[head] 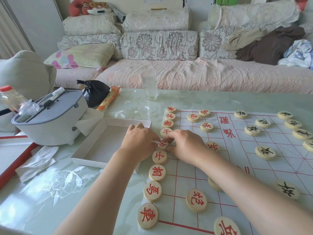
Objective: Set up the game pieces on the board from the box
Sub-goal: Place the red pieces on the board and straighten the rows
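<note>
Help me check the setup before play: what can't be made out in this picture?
Head view only:
Middle red piece, between left hand and right hand: fingers cover most of its character; grip unclear.
Covered piece under the right forearm: face hidden.
Bottom red piece: cut by the bottom edge.
Edge black piece: cut by the right edge.
Box: near corner behind left forearm.

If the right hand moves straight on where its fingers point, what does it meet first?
The right hand points left: first the red piece at its fingertips, which it seems to pinch already, then the left hand.
</note>
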Action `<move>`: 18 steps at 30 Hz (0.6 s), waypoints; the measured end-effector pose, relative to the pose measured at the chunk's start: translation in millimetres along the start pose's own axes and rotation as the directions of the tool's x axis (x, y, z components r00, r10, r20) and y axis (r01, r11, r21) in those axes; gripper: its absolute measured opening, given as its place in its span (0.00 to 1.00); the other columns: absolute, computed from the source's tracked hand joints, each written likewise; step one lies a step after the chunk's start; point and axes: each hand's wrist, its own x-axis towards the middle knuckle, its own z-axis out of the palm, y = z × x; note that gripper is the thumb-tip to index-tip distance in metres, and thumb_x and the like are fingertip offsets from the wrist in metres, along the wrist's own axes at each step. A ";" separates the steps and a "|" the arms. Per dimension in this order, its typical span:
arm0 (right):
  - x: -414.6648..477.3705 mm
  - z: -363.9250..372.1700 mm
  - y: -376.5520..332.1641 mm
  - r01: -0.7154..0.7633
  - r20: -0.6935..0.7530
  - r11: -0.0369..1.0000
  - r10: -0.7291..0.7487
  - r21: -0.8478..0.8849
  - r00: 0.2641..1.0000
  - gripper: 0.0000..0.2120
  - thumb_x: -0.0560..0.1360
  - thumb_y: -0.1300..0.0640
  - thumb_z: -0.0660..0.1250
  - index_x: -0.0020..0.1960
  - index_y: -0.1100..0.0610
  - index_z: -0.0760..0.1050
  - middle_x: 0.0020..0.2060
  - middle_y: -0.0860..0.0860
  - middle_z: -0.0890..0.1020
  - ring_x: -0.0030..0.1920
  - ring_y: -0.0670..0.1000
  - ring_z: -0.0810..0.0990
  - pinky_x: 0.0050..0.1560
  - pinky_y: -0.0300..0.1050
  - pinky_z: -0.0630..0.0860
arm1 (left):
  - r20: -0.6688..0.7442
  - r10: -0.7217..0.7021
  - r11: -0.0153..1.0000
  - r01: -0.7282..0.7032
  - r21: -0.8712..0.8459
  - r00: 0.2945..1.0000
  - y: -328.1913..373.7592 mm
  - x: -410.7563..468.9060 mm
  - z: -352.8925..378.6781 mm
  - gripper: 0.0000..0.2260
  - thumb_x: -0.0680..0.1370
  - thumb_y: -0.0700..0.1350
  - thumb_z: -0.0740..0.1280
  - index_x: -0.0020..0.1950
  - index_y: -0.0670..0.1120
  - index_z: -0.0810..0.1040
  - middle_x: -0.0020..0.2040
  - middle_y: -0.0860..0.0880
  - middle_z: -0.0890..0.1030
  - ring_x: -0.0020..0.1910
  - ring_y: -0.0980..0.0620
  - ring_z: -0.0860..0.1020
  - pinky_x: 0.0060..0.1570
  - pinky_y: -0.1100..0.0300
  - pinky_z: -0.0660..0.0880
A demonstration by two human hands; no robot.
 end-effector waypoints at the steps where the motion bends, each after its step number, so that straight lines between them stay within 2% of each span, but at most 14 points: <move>1: 0.8 -1.4 1.4 -0.004 -0.002 1.000 0.004 0.006 1.000 0.13 0.76 0.49 0.69 0.60 0.42 0.78 0.57 0.41 0.80 0.57 0.49 0.78 0.49 0.45 0.73 | -0.008 -0.003 1.000 0.003 0.001 1.000 -0.2 0.1 -0.4 0.10 0.76 0.54 0.66 0.57 0.61 0.80 0.56 0.58 0.79 0.59 0.53 0.69 0.53 0.59 0.59; 4: 5.9 -9.6 9.0 -0.042 -0.056 0.998 0.045 0.056 0.997 0.14 0.76 0.53 0.68 0.61 0.42 0.77 0.57 0.41 0.80 0.57 0.48 0.78 0.47 0.42 0.69 | -0.088 -0.024 0.999 0.021 -0.024 0.996 -1.2 3.5 -2.3 0.12 0.78 0.50 0.64 0.60 0.60 0.78 0.63 0.56 0.76 0.63 0.52 0.68 0.59 0.57 0.61; 6: 12.0 -15.9 13.9 -0.067 -0.114 0.996 0.074 0.056 0.991 0.13 0.76 0.51 0.67 0.61 0.44 0.77 0.56 0.43 0.80 0.56 0.49 0.78 0.46 0.42 0.69 | -0.122 -0.030 0.999 0.025 -0.045 0.992 0.1 8.8 -2.9 0.14 0.78 0.48 0.62 0.63 0.58 0.76 0.64 0.55 0.75 0.64 0.51 0.67 0.61 0.56 0.61; 10: 24.9 -16.6 19.3 -0.111 -0.122 0.994 0.109 -0.012 0.987 0.13 0.76 0.47 0.68 0.60 0.44 0.77 0.55 0.45 0.80 0.55 0.50 0.78 0.45 0.44 0.70 | -0.020 -0.025 0.997 0.023 -0.073 1.000 5.5 21.5 5.2 0.17 0.80 0.45 0.60 0.69 0.54 0.71 0.66 0.53 0.75 0.69 0.51 0.64 0.63 0.55 0.60; 13: 32.0 -12.0 18.4 -0.103 -0.105 0.994 0.099 -0.027 0.990 0.13 0.76 0.43 0.69 0.58 0.44 0.78 0.55 0.45 0.81 0.55 0.50 0.79 0.44 0.43 0.67 | 0.048 -0.020 0.996 0.024 -0.087 0.999 4.9 27.8 14.2 0.16 0.80 0.45 0.59 0.68 0.54 0.71 0.66 0.51 0.75 0.70 0.51 0.63 0.65 0.55 0.58; 18: 41.4 -4.0 14.4 -0.050 -0.090 0.998 0.046 -0.033 0.995 0.10 0.76 0.47 0.70 0.56 0.37 0.81 0.54 0.46 0.83 0.53 0.51 0.80 0.43 0.44 0.71 | 0.001 0.027 0.997 -0.027 -0.070 1.000 3.3 29.8 20.1 0.19 0.80 0.43 0.58 0.66 0.62 0.73 0.63 0.59 0.76 0.67 0.55 0.65 0.63 0.59 0.53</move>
